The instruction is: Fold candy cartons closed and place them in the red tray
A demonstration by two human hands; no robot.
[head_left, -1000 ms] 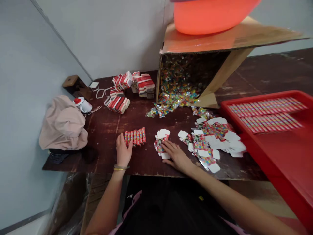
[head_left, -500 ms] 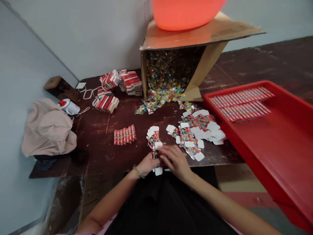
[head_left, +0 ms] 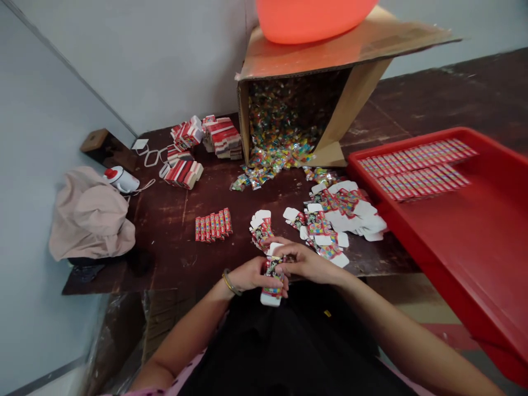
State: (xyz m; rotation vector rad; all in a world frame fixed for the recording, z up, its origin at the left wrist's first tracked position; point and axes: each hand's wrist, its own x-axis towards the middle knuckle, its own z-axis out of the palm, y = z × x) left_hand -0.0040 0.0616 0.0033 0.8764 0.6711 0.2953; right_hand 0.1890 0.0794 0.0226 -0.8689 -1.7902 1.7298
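Carton [head_left: 272,268] in both hands!

Left hand [head_left: 251,274] has its grip closed round the carton, thumb across the front; right hand [head_left: 304,263] pinches it higher up, at the table's [head_left: 173,220] near edge. Flat cartons [head_left: 261,230] lie just beyond, boxes [head_left: 213,225] lined up leftward, red tray [head_left: 457,242] far right.

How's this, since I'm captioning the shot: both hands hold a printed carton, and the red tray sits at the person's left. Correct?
Wrong side: the head view shows the red tray at the person's right. The left hand and right hand do both hold the printed carton.
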